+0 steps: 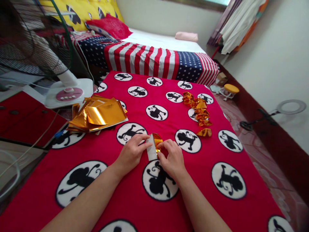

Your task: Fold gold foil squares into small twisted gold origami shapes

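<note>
Between my hands, low over the red cloth, is a partly folded sheet of gold foil paper (152, 149), its white back facing me on the left and its shiny gold side showing on the right. The fingers of my left hand (131, 153) pinch its left edge. My right hand (172, 158) grips the gold edge with thumb and fingertips. To the left lies a loose stack of flat gold foil sheets (103, 112). Several folded gold foil pieces (201, 112) sit in a row at the right.
The red cloth (193, 199) with monkey circles covers the work surface. A fan (70, 91) stands at the left beside a red cabinet (31, 116). Behind is a bed (145, 61) with a flag-patterned cover. A yellow stool (231, 88) and a ring light (291, 106) stand at the right.
</note>
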Action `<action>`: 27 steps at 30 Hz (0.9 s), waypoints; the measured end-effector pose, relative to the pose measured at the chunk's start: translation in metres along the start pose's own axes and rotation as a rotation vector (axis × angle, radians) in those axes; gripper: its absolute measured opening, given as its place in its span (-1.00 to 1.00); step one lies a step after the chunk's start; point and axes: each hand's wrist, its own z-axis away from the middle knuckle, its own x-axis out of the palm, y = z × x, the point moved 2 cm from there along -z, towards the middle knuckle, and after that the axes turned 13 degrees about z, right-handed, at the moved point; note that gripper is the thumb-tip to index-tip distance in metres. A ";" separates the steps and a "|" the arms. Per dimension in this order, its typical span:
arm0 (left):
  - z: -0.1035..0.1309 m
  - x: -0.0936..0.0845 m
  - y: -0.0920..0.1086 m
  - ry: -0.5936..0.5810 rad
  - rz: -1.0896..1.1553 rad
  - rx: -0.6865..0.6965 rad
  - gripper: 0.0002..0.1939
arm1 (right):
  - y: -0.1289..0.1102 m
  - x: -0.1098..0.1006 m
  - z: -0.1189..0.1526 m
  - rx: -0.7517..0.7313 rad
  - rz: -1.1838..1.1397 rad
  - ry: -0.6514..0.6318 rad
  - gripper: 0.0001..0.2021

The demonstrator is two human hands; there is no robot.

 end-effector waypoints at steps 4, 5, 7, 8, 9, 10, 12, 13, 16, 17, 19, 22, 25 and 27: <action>-0.005 -0.001 -0.004 0.063 -0.016 -0.032 -0.70 | 0.005 -0.001 -0.010 -0.004 0.032 0.053 -0.87; -0.009 -0.001 -0.004 0.065 -0.032 -0.030 -0.70 | 0.007 -0.001 -0.015 -0.014 0.041 0.063 -0.87; -0.017 0.000 -0.006 0.053 -0.073 -0.015 -0.70 | 0.013 -0.001 -0.026 -0.018 0.061 0.077 -0.87; -0.021 0.001 -0.007 0.033 -0.090 0.008 -0.69 | 0.016 -0.001 -0.031 -0.017 0.064 0.077 -0.88; -0.026 0.002 -0.008 0.022 -0.099 0.029 -0.69 | 0.019 0.000 -0.036 -0.017 0.055 0.076 -0.88; -0.031 0.004 -0.010 0.006 -0.102 0.042 -0.71 | 0.021 0.000 -0.040 -0.019 0.039 0.072 -0.88; -0.039 0.008 -0.013 -0.037 -0.115 0.074 -0.73 | 0.025 0.002 -0.046 -0.021 0.004 0.062 -0.89; -0.041 0.010 -0.015 -0.050 -0.116 0.084 -0.74 | 0.026 0.003 -0.048 -0.024 -0.012 0.059 -0.88; -0.044 0.013 -0.016 -0.058 -0.099 0.096 -0.76 | 0.028 0.004 -0.048 -0.029 -0.039 0.071 -0.87; -0.044 0.013 -0.016 -0.060 -0.089 0.097 -0.77 | 0.028 0.004 -0.047 -0.030 -0.043 0.076 -0.87; -0.043 0.011 -0.013 -0.086 -0.071 0.100 -0.77 | 0.028 0.005 -0.046 -0.028 -0.046 0.082 -0.88; -0.044 0.007 -0.007 -0.116 -0.053 0.093 -0.72 | 0.027 0.004 -0.045 -0.024 -0.043 0.080 -0.88; -0.047 0.008 -0.002 -0.117 -0.064 0.056 -0.56 | 0.027 0.004 -0.046 -0.011 -0.029 0.080 -0.88; -0.049 0.013 0.000 -0.124 -0.076 0.050 -0.46 | 0.028 0.005 -0.046 -0.004 -0.016 0.080 -0.88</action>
